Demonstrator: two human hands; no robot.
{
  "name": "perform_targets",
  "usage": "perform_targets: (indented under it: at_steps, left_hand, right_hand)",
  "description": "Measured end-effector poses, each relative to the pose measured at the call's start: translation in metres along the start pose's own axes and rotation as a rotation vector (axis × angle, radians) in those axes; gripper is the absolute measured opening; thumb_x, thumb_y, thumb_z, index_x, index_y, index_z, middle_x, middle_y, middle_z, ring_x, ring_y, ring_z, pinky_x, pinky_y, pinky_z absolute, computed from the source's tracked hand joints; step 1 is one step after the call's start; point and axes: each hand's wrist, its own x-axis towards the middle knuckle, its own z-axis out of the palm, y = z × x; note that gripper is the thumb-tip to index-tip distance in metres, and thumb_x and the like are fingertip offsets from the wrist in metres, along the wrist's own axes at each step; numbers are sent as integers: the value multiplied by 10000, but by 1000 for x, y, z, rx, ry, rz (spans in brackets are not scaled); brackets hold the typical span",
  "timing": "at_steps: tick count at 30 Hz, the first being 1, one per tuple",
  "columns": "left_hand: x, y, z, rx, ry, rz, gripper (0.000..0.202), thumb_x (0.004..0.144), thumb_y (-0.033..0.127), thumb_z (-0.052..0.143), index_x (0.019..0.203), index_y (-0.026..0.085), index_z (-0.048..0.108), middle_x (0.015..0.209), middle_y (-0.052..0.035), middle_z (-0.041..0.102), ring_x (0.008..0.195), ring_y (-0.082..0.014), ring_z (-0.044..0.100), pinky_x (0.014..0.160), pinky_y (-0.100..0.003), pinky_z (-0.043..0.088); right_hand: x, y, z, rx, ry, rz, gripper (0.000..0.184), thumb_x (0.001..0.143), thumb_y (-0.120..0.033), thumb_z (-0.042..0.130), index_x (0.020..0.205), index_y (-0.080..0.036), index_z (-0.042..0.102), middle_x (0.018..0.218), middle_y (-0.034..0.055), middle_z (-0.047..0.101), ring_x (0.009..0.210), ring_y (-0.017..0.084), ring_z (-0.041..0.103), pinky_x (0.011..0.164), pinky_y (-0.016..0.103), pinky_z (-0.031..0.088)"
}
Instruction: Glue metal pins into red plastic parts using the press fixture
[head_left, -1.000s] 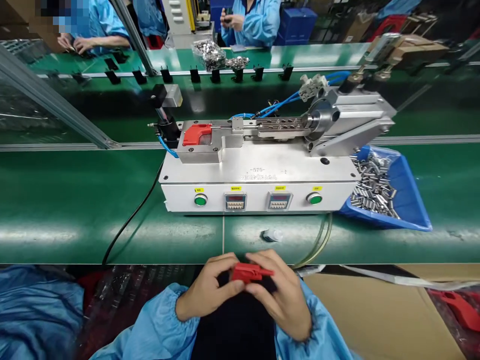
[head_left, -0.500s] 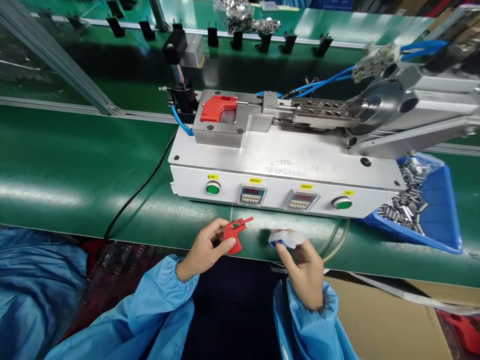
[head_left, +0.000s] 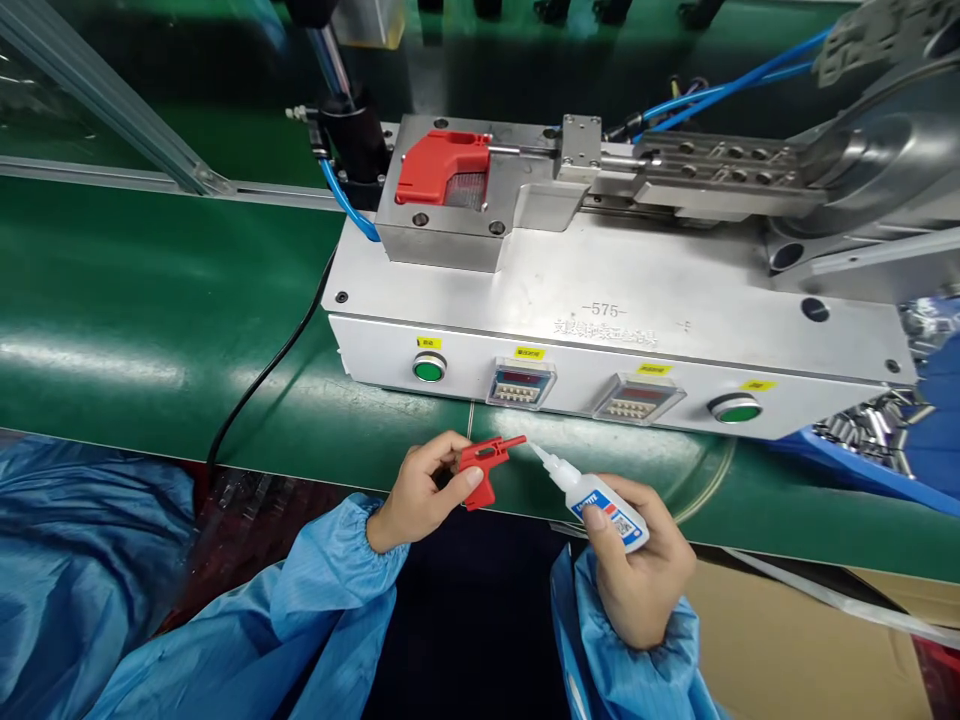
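My left hand pinches a red pistol-shaped plastic part by its rear, its thin barrel pointing right. In my right hand lies a white glue bottle with a blue label, tilted so its narrow nozzle points up and left. The nozzle tip is close to the barrel's end; whether they touch I cannot tell. Behind both hands stands a metal press machine, and a similar red part sits in its fixture.
On the machine's front are green buttons and two counters. A blue bin with metal sleeves stands at the right. A black cable runs over the green bench. Cardboard lies below at the right.
My right hand has turned the glue bottle from a blurred sideways pose so its nozzle faces the red part's barrel. My left hand keeps its hold. The view has shifted closer to the machine.
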Motion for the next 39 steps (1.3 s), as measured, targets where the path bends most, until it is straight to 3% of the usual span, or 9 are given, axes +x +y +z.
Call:
perform_targets:
  at_steps: [8, 15, 26, 32, 39]
  left_hand:
    - [0, 2, 0, 30, 18, 26, 361, 1006, 527, 653, 917, 177, 657, 661, 13, 652, 569, -124, 585, 565, -231, 484]
    - [1, 3, 0, 28, 16, 37, 321, 1013, 490, 660, 944, 177, 672, 679, 11, 674, 577, -122, 605, 567, -226, 497]
    - [1, 4, 2, 49, 19, 39, 346, 1015, 509, 644, 942, 172, 675, 694, -1, 694, 581, -126, 615, 552, -222, 507]
    - [2, 5, 1, 10, 22, 81, 236, 1018, 409, 671, 955, 182, 673, 695, 19, 682, 579, -108, 611, 555, -197, 500]
    - [0, 3, 1, 33, 7, 65, 277, 1022, 444, 658, 961, 175, 676, 695, 11, 691, 577, -113, 612, 550, -204, 495]
  right_hand:
    - [1, 7, 3, -3, -17, -74, 257, 950, -473, 705, 937, -222, 758, 641, -15, 632, 469, 114, 470, 419, 235, 372]
    - [2, 7, 3, -32, -18, -49, 301, 944, -511, 694, 925, -218, 761, 632, -9, 626, 470, 122, 468, 417, 246, 381]
    - [3, -7, 1, -15, -63, 3, 192, 947, -395, 712, 957, -208, 753, 670, -9, 656, 511, 128, 524, 469, 246, 447]
    - [4, -9, 1, -5, -70, -5, 155, 935, -362, 717, 957, -213, 754, 670, -12, 659, 506, 125, 520, 466, 247, 437]
    - [5, -4, 2, -11, -52, -47, 159, 932, -368, 719, 948, -214, 754, 657, -16, 652, 487, 117, 502, 440, 240, 409]
